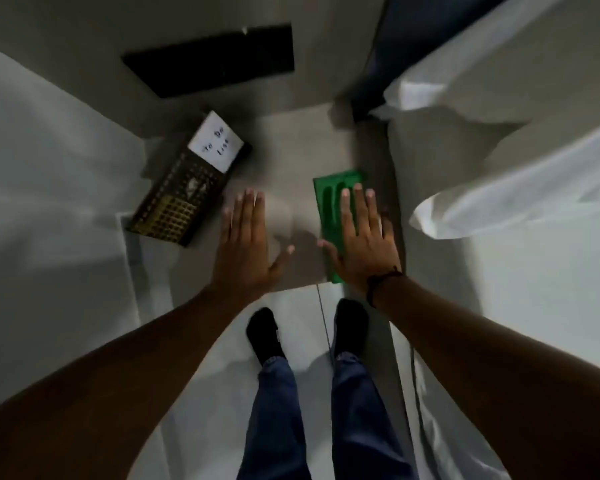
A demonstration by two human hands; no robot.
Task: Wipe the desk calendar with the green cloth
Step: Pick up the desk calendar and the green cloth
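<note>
The desk calendar (179,199), dark with a gold grid and a white "To Do List" note on its far end, lies on the left of a small grey table (291,157). A folded green cloth (333,192) lies flat along the table's right side. My right hand (364,237) rests flat over the cloth, fingers spread, covering its near half. My left hand (246,240) hovers flat and open over the table's middle, just right of the calendar, holding nothing.
A black rectangular panel (215,60) sits on the wall behind the table. White bedding (499,161) hangs at the right, close to the table's edge. My legs and black-socked feet (264,334) stand on the pale floor before the table.
</note>
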